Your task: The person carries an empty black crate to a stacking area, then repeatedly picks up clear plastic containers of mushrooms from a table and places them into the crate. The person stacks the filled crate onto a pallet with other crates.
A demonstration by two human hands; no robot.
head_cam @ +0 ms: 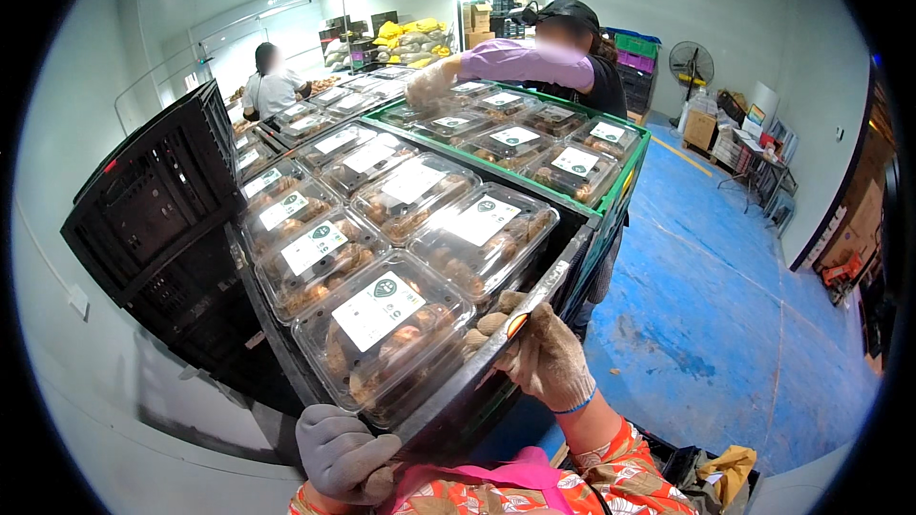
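Note:
My left hand (pixel 347 454), in a grey work glove, is closed around the near left corner of a black plastic crate (pixel 465 379). In a beige knit glove, my right hand (pixel 533 350) grips the same crate's near rim farther right, fingers over the edge. Rows of clear plastic clamshell boxes (pixel 383 332) fill the crate, each with a white label and brown, bulb-like produce inside. A green-rimmed crate (pixel 601 204) of similar boxes adjoins it on the far right side.
Tall black crates (pixel 154 186) stand at the left. A co-worker (pixel 580 64) in lilac sleeves reaches over the green crate; another person (pixel 272 86) is farther back. Blue floor (pixel 687 300) lies to the right, with a pedestal fan (pixel 690 64) and cartons (pixel 701 130) by the wall.

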